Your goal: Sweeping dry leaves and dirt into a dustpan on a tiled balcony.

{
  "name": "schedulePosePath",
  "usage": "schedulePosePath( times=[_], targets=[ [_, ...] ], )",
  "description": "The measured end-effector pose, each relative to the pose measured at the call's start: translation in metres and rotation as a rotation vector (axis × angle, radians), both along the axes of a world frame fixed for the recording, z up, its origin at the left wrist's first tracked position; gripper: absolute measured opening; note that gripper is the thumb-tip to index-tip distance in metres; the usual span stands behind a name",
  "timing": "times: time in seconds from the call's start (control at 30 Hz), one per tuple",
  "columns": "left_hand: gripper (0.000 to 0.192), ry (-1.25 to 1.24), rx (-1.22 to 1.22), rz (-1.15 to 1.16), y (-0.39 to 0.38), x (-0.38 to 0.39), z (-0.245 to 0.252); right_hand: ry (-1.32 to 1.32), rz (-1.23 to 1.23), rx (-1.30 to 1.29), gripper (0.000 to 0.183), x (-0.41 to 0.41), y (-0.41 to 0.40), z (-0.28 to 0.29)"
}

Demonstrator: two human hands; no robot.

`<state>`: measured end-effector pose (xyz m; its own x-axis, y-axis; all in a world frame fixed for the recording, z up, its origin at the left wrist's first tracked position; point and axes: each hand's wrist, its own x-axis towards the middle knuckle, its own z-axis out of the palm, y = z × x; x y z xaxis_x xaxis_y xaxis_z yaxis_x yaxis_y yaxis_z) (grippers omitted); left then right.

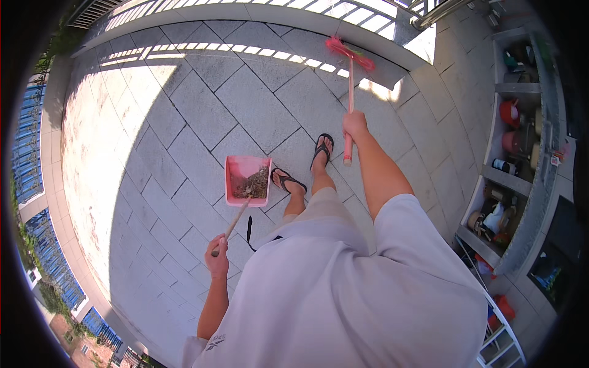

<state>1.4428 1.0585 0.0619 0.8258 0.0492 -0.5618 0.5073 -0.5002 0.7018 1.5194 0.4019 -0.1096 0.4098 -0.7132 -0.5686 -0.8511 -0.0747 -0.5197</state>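
Observation:
My left hand (218, 257) is closed round the top of a long-handled pink plastic dustpan (233, 158), whose pan holds a heap of dry leaves and dirt (251, 184). The pan is left of my sandalled feet. In my right hand (355, 124) is the pink handle of a broom (350, 92). Its red-pink bristle head lies away from me, beside the low ledge at the top of the view, with a bit of green among the bristles. Broom and dustpan are well apart.
Grey paving tiles (257, 92) spread round my feet, partly sunlit. A low ledge (294, 25) borders the far side and a blue fence (30, 133) the left. Stone shelving (511, 179) with pots and bottles lines the right, near a white metal ladder (506, 331).

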Motion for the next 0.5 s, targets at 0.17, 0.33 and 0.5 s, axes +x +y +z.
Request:
schedulePosePath(
  times=[0.17,0.33,0.5],
  targets=[
    [0.022,-0.049,0.167,-0.005,0.001,-0.015,0.016,-0.079,-0.095,0.369,0.023,-0.059,0.063,0.134],
    [0.023,-0.04,0.169,0.003,-0.019,-0.001,0.003,-0.025,-0.116,0.338,0.029,-0.072,0.077,0.177],
    [0.026,0.013,0.077,0.015,-0.027,0.033,-0.008,0.038,0.101,0.223,0.03,-0.017,0.058,0.12]
  ],
)
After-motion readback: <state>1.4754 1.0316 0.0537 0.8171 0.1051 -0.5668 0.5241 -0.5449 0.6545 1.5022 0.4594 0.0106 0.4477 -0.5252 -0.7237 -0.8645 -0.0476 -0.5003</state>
